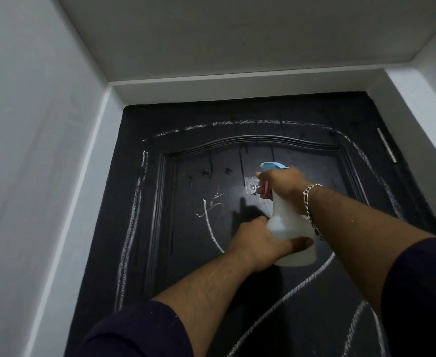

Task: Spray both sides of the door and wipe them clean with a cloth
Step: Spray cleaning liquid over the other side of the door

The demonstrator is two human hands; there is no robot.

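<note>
Black panelled door (302, 292) bears white chalk lines (213, 231) and wet drips (241, 161).

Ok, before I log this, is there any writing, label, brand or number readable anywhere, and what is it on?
None can be read.
Spray bottle: plain white, no label showing.
Door: white chalk lines and a scribble, not legible as letters or numbers.
Clear sticker on the door: no print that I can make out.

The door (302, 318) is showing a dark, faintly glossy wood-grain face, streaked with rough white chalky lines and wet drips. The spray bottle (289, 228) at centre is looking like frosted white plastic with a smooth blue head. A metal chain bracelet (311, 210) is glinting. The walls (31, 150) are looking matt.
</note>
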